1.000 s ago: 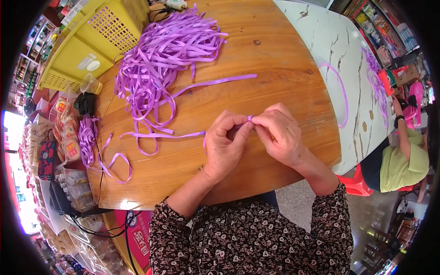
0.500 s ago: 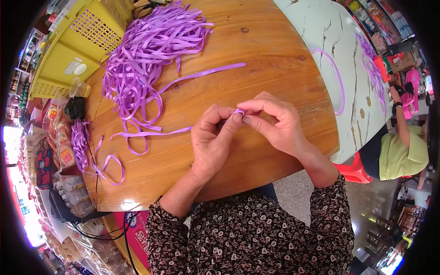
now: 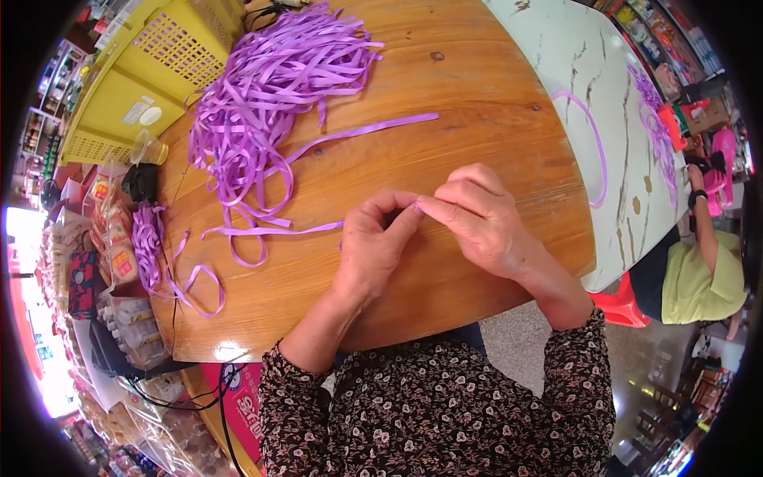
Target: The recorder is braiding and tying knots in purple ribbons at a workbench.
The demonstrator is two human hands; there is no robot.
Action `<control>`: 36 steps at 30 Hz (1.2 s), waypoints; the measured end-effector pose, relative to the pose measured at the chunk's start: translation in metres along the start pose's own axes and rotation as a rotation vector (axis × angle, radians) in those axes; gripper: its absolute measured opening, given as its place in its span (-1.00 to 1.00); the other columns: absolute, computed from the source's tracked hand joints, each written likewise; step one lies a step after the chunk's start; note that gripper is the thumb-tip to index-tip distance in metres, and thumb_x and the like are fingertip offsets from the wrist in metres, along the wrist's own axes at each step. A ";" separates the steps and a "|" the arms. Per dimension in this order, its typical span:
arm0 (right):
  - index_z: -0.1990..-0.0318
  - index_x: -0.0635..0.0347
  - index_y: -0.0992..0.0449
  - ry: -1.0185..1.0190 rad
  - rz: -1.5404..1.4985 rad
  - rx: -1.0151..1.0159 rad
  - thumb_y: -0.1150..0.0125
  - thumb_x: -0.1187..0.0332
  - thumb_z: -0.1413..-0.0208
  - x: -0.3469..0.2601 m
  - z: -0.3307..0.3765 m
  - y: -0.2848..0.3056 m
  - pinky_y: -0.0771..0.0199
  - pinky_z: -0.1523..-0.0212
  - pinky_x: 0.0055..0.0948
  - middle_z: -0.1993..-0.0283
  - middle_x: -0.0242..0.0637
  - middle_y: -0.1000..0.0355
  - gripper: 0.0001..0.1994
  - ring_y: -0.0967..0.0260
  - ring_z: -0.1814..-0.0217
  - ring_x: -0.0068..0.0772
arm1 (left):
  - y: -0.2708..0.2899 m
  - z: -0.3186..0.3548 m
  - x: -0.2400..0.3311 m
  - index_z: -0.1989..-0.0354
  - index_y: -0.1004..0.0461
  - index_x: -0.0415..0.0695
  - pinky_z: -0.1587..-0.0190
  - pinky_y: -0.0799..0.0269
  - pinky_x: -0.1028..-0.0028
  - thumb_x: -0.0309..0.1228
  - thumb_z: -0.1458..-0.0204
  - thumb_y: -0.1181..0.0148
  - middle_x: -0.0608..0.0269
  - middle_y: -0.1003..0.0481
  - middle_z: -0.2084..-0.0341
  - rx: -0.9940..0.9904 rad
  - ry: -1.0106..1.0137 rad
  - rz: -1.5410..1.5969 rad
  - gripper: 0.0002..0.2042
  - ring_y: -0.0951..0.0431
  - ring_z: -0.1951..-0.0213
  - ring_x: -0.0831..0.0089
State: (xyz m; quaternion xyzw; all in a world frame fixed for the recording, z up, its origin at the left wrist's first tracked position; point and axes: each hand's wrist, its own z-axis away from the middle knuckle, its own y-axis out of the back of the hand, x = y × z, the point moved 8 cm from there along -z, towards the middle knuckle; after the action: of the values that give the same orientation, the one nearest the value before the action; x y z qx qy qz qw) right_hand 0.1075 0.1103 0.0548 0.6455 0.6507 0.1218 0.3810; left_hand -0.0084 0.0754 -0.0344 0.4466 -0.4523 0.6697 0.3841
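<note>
Near the middle of the wooden table [image 3: 445, 278], my left hand [image 3: 375, 242] pinches a purple ribbon [image 3: 302, 229], whose tail runs out leftward over the tabletop. My right hand [image 3: 481, 222] has its thumb and forefinger closed at the same spot, fingertips touching those of the left. Only a speck of purple shows between them; the rest is covered by my fingers. Beyond my hands, at the upper left, lies a big tangled heap of purple ribbons [image 3: 278, 87]. One loose strand [image 3: 381, 126] stretches from it to the right.
A yellow plastic basket [image 3: 107, 103] stands at the far left, with a clear cup [image 3: 149, 149] beside it. A smaller ribbon bundle [image 3: 148, 246] lies at the left edge. On the right, a white marbled table [image 3: 556, 48] carries more ribbons [image 3: 660, 135]; a person in a yellow-green shirt [image 3: 699, 278] sits there.
My right hand has turned, its fingers curling closer together over the pinch. The purple loop that showed at my fingertips is now mostly covered. The whole view has shifted slightly.
</note>
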 end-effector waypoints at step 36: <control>0.44 0.26 -0.45 -0.611 -0.633 -0.033 -0.18 0.57 0.05 0.041 0.010 -0.010 -0.25 0.45 -0.61 0.49 -0.44 -0.37 -0.96 -0.25 0.44 -0.64 | -0.014 0.004 0.020 0.39 -0.44 -0.20 0.30 -0.23 0.67 -0.61 0.00 -0.15 0.46 -0.37 0.45 -0.113 -0.146 0.000 -0.96 -0.31 0.38 0.71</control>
State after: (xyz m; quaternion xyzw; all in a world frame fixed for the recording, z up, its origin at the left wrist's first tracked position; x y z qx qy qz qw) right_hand 0.1112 0.1438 0.0276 0.4146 0.6719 -0.1870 0.5846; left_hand -0.0004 0.0777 -0.0105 0.4716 -0.5162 0.6087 0.3748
